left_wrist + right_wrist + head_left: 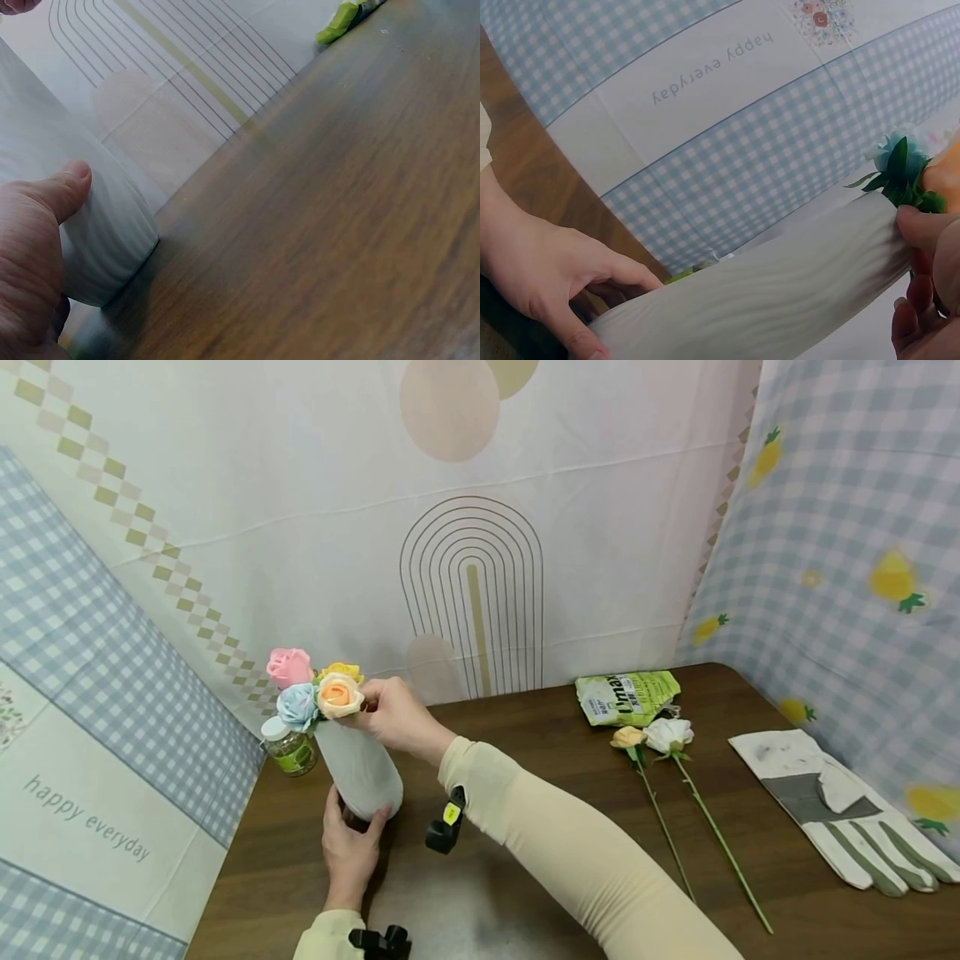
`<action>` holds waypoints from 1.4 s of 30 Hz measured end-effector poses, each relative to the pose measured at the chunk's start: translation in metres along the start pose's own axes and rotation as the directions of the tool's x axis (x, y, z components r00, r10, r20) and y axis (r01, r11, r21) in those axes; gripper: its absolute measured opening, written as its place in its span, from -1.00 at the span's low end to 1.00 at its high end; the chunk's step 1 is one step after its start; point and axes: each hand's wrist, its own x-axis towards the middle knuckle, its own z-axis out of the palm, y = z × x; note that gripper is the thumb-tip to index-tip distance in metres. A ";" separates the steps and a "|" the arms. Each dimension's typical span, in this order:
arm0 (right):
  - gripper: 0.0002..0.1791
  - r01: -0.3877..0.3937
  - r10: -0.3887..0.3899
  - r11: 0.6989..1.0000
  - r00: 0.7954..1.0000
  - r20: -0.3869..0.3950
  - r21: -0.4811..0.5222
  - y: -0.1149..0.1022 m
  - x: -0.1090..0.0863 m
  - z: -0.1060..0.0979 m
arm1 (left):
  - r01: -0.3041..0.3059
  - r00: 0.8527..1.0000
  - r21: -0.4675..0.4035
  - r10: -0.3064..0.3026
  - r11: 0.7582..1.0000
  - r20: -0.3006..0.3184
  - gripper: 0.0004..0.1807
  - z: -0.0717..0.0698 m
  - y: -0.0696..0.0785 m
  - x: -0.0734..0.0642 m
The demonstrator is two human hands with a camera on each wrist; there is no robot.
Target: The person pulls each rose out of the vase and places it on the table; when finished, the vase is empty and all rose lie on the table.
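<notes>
My left hand [351, 852] grips a white, wavy-ribbed vase [360, 768] low down, thumb on one side and fingers on the other. The vase stands on the table and leans in the head view. Out of its mouth rise a pink rose [288, 667], a blue flower [297, 706], a yellow flower [341, 671] and a peach rose [340, 696]. At the rim, beside the peach rose, my right hand [401, 717] holds the vase's neck, its thumb right by the green leaves [900, 176] and its other fingers curled on the far side.
A lidded glass jar [289, 747] stands behind the vase at the left. On the right lie a yellow rose [628, 737], a white rose [669, 735], a green crumpled packet [626, 697] and a white-and-grey glove [840, 810]. Printed cloths hang at the table's back and sides.
</notes>
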 end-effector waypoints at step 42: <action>-0.70 0.070 -0.030 0.945 0.991 -0.128 0.319 0.003 -0.003 0.001 | -0.022 1.000 0.000 0.022 1.000 -0.017 -0.04 0.001 0.001 -0.001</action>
